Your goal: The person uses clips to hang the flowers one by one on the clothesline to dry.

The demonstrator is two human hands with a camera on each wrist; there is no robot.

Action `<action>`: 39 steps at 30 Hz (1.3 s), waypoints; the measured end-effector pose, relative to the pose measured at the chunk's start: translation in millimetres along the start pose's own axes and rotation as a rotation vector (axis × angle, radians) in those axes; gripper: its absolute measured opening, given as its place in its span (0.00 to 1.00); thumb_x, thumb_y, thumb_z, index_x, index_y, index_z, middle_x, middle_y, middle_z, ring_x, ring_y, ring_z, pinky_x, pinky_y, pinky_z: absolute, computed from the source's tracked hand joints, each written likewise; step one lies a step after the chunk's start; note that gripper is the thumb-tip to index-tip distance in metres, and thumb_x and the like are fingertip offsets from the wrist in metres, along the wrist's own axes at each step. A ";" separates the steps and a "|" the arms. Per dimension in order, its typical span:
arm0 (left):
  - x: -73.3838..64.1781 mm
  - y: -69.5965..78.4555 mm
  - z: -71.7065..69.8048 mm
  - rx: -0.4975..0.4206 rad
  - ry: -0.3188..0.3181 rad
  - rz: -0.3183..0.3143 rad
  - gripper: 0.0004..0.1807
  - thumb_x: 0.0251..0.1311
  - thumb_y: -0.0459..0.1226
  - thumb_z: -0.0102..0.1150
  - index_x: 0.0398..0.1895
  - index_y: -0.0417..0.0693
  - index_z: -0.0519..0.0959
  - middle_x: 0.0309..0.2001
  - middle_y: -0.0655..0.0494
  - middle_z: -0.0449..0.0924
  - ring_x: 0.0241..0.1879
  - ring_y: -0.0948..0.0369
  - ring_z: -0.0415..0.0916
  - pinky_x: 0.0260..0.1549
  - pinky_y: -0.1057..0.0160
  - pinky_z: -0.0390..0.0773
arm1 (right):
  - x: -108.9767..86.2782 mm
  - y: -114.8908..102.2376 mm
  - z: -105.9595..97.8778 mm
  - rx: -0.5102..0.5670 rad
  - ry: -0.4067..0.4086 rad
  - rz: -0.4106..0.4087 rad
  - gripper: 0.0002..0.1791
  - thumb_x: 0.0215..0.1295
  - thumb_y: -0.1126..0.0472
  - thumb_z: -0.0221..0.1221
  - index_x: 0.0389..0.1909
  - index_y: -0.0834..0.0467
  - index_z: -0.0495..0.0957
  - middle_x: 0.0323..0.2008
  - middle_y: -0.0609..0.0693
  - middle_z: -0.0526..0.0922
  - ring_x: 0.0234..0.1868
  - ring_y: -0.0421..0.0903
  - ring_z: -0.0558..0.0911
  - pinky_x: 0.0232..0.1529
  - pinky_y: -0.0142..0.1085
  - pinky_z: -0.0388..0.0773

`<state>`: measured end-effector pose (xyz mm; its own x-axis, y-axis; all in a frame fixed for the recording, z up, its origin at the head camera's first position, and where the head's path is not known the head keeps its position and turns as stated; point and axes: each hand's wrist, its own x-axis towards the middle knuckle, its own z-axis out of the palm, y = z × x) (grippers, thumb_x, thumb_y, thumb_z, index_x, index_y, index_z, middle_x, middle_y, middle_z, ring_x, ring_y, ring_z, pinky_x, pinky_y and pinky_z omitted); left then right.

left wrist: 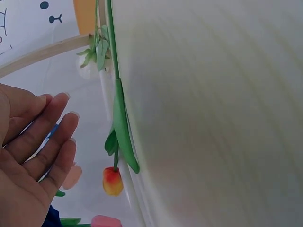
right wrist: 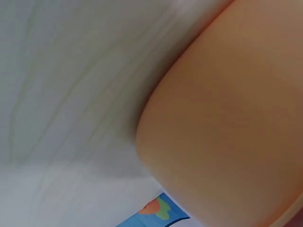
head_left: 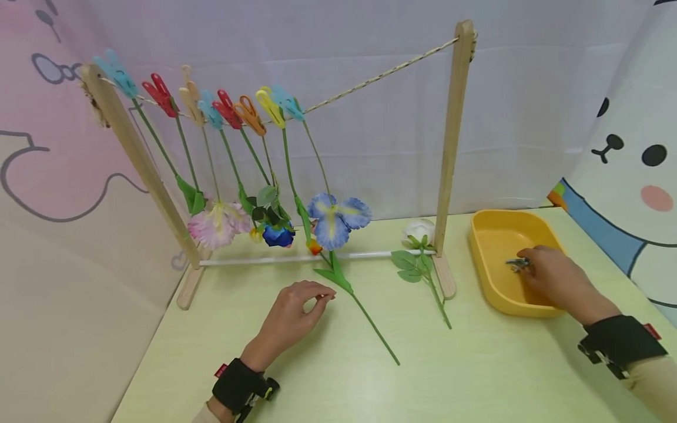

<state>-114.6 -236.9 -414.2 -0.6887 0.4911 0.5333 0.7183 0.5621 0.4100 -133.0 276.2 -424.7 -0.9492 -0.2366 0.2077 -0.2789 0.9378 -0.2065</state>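
My left hand (head_left: 293, 314) hovers over the table with its fingers slightly bent and nothing in them. Beside its fingertips lies an orange-yellow tulip (left wrist: 112, 182), its long green stem (head_left: 374, 326) stretching toward the front of the table. At the right, my right hand (head_left: 555, 279) reaches into the yellow tray (head_left: 489, 288) and pinches a small grey, metallic-looking thing (head_left: 518, 263); its kind cannot be told. In the right wrist view, the tray's outer wall (right wrist: 222, 123) fills much of the picture and the right hand is hidden.
A wooden stand (head_left: 452, 141) holds a sagging rope (head_left: 381, 76). Coloured clothespins (head_left: 225, 110) hang several flowers upside down from it, among them a blue iris (head_left: 333, 220). A white rose (head_left: 419, 231) lies by the stand's right foot (head_left: 444, 276). A white rod (head_left: 370, 255) crosses low.
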 end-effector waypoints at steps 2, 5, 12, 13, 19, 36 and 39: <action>0.5 -0.3 -2.6 -0.017 0.011 -0.006 0.09 0.59 0.30 0.65 0.39 0.53 0.87 0.36 0.63 0.87 0.38 0.68 0.81 0.36 0.57 0.84 | -1.2 -0.2 0.2 0.006 0.009 -0.007 0.19 0.53 0.69 0.67 0.45 0.75 0.80 0.29 0.60 0.82 0.27 0.51 0.76 0.31 0.52 0.79; 0.9 -0.7 -5.6 -0.039 0.024 -0.016 0.10 0.59 0.30 0.65 0.39 0.54 0.87 0.36 0.62 0.87 0.37 0.68 0.81 0.34 0.54 0.84 | -2.6 -1.6 -0.9 0.031 0.007 -0.003 0.20 0.53 0.67 0.68 0.45 0.75 0.80 0.29 0.59 0.83 0.26 0.50 0.75 0.30 0.50 0.78; 1.9 1.3 -6.0 -0.043 0.021 -0.006 0.10 0.59 0.30 0.65 0.39 0.55 0.87 0.36 0.63 0.87 0.38 0.68 0.82 0.36 0.58 0.84 | -5.2 -12.1 -5.4 0.084 -0.002 0.035 0.20 0.55 0.67 0.67 0.47 0.75 0.79 0.33 0.63 0.85 0.30 0.53 0.79 0.35 0.54 0.81; 1.9 1.9 -5.8 -0.039 0.019 -0.005 0.10 0.59 0.30 0.65 0.39 0.55 0.87 0.36 0.64 0.87 0.39 0.69 0.82 0.37 0.59 0.84 | -5.3 -14.2 -6.4 0.085 0.003 0.035 0.20 0.56 0.67 0.66 0.47 0.75 0.80 0.34 0.63 0.85 0.31 0.53 0.80 0.35 0.54 0.81; 1.9 4.3 -5.4 -0.040 0.004 -0.012 0.09 0.59 0.31 0.65 0.39 0.54 0.87 0.36 0.64 0.87 0.38 0.70 0.81 0.35 0.58 0.84 | -3.8 -27.3 -15.7 0.094 0.040 0.014 0.20 0.54 0.68 0.66 0.48 0.73 0.80 0.35 0.63 0.85 0.32 0.54 0.81 0.33 0.53 0.81; 0.2 3.8 -4.1 -0.079 -0.025 -0.039 0.09 0.62 0.32 0.62 0.41 0.53 0.87 0.38 0.63 0.87 0.39 0.68 0.82 0.36 0.57 0.84 | -1.3 -33.8 -32.1 0.090 0.080 -0.047 0.21 0.50 0.68 0.69 0.47 0.70 0.81 0.31 0.57 0.85 0.28 0.49 0.77 0.27 0.43 0.78; 1.1 4.1 -3.5 -0.085 -0.032 -0.035 0.08 0.63 0.32 0.62 0.41 0.53 0.87 0.38 0.63 0.87 0.39 0.68 0.82 0.37 0.58 0.84 | -2.0 -37.5 -32.9 0.087 0.116 -0.056 0.21 0.50 0.68 0.69 0.47 0.69 0.82 0.29 0.53 0.83 0.28 0.48 0.77 0.27 0.44 0.77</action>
<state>-112.1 -236.3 -409.3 -0.7155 0.4935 0.4944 0.6984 0.5215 0.4902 -115.9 249.9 -385.9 -0.9100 -0.2521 0.3292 -0.3472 0.8972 -0.2729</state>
